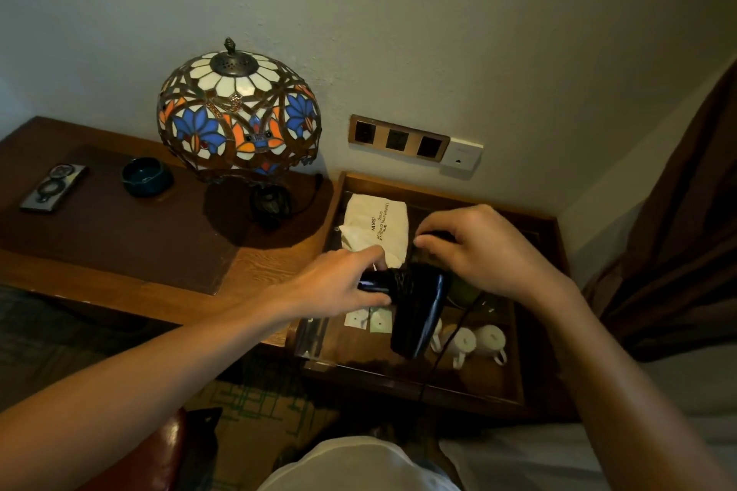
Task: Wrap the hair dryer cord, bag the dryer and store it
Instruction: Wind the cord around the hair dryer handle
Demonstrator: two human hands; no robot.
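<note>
A black hair dryer (418, 311) hangs over a low wooden tray table (534, 315). My left hand (343, 283) grips its handle, around which black cord is wound. My right hand (474, 247) hovers just above the dryer body with its fingers pinched on a stretch of the cord. The loose end of the black cord (446, 347) runs down from the dryer toward the floor. A cream cloth bag (377, 227) with printed text lies flat at the back left of the tray table, beyond my left hand.
White cups (478, 343) and small sachets (367, 318) sit in the tray under the dryer. A stained-glass lamp (239, 116), a dark bowl (146, 175) and a remote (54, 187) stand on the desk left. Wall sockets (399, 139) are behind; a brown curtain (686, 235) hangs right.
</note>
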